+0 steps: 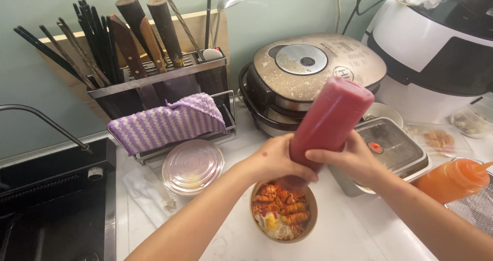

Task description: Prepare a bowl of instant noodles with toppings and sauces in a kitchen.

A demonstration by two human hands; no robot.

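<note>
Red sauce bottle (328, 119), upended and clasped firmly by left hand (275, 161) and right hand (354, 161), hangs over the filled paper bowl (282, 212); the food looks already sauced, squeezing seemingly unfinished.

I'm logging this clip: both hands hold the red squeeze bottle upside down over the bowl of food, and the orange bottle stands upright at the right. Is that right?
Not quite. The head view shows the orange bottle lying on its side at the right, not upright. The rest holds: the left hand and right hand hold the red squeeze bottle upside down over the bowl of food.
</note>
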